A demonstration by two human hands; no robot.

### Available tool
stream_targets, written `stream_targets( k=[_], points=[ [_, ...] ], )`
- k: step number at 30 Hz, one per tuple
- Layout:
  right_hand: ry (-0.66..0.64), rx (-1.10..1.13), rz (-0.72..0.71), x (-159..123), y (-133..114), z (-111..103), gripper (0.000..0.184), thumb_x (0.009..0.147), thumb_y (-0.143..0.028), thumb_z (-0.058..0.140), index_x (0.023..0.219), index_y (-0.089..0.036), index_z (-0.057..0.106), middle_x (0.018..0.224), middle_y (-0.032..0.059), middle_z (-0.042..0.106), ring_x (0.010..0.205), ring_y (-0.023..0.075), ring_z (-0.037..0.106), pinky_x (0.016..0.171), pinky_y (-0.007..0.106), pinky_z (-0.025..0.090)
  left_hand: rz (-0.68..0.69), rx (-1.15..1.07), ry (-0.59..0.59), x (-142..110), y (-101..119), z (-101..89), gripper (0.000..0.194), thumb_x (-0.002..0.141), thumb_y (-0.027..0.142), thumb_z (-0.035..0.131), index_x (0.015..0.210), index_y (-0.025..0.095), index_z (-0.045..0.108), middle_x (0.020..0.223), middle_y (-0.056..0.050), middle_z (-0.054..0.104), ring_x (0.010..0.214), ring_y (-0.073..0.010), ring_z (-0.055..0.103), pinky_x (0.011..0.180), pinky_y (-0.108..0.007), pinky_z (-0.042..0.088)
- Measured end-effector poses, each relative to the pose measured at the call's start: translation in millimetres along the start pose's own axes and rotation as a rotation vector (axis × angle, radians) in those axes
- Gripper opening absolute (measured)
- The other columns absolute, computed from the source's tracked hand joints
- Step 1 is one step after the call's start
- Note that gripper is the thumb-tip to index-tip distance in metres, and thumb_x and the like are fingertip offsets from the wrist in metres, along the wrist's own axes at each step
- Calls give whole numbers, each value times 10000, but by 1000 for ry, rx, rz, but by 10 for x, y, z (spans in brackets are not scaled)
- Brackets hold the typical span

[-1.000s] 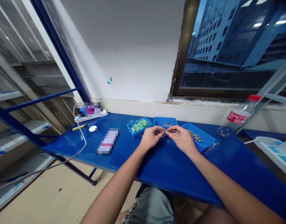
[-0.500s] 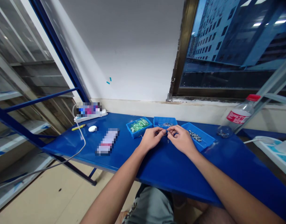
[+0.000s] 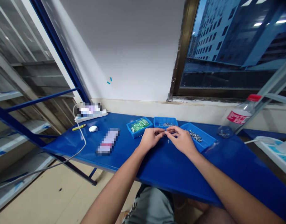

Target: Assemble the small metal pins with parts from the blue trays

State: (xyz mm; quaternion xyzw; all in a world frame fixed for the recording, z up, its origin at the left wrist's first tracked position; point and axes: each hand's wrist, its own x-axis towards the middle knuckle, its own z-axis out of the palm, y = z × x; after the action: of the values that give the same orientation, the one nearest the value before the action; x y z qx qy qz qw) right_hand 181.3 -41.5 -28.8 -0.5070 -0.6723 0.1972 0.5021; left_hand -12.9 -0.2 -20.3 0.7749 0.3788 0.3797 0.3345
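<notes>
My left hand point(image 3: 151, 137) and my right hand point(image 3: 180, 137) meet fingertip to fingertip above the blue table point(image 3: 171, 169). Both are closed in a pinch; whatever lies between the fingertips is too small and hidden to name. Just behind them stands a blue bin with thin metal pins point(image 3: 166, 124) in it. A second bin point(image 3: 133, 135), by my left hand, holds green pieces point(image 3: 140, 125). Beside my right hand, a third bin point(image 3: 207, 141) contains small silver metal parts point(image 3: 196, 137). One short metal piece point(image 3: 168, 141) lies on the table below my fingers.
A plastic bottle with a red cap point(image 3: 238, 116) stands at the right. Toward the left lie a blurred flat object point(image 3: 107, 141), a white rounded object point(image 3: 93, 128) and a yellow cutter point(image 3: 78, 127). A cable point(image 3: 84, 140) runs over the table's left edge from a white power strip point(image 3: 91, 117).
My right fingers curled in and then stretched out again at the left fingertips. The small grey piece seen between them a second ago is now covered. Bins and table items have not moved.
</notes>
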Motion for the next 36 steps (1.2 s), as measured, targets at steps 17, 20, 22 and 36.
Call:
stream_targets(
  k=[17, 20, 22, 36],
  points=[
    [-76, 200, 137, 34, 184, 91, 237, 819, -407, 754, 930, -214, 673, 852, 48, 732, 778, 200, 712, 715, 336, 619, 85, 220, 4, 14, -23, 27, 218, 874, 136, 735, 1052, 212, 835, 1044, -31, 835, 918, -209, 782, 884, -296, 599],
    [-65, 185, 127, 35, 191, 109, 229, 803, -360, 737, 958, -214, 651, 861, 44, 716, 768, 186, 698, 691, 314, 613, 71, 126, 19, 18, -4, 37, 218, 877, 132, 730, 1068, 188, 819, 1040, -37, 834, 906, -196, 785, 861, -274, 601],
    [-63, 156, 105, 36, 171, 98, 231, 822, -332, 704, 1016, -213, 662, 859, 37, 705, 752, 177, 687, 670, 298, 606, 54, 66, 30, 12, 22, 35, 251, 897, 155, 715, 1132, 179, 799, 1030, -40, 834, 902, -193, 786, 849, -268, 600],
    [-54, -61, -96, 8, 23, -30, 166, 912, -228, 613, 1004, -251, 750, 1040, 41, 766, 847, 200, 751, 827, 352, 629, -3, -14, -18, -16, 65, -17, 262, 979, 337, 650, 1081, 174, 827, 1047, -60, 833, 952, -235, 787, 849, -279, 584]
  ],
)
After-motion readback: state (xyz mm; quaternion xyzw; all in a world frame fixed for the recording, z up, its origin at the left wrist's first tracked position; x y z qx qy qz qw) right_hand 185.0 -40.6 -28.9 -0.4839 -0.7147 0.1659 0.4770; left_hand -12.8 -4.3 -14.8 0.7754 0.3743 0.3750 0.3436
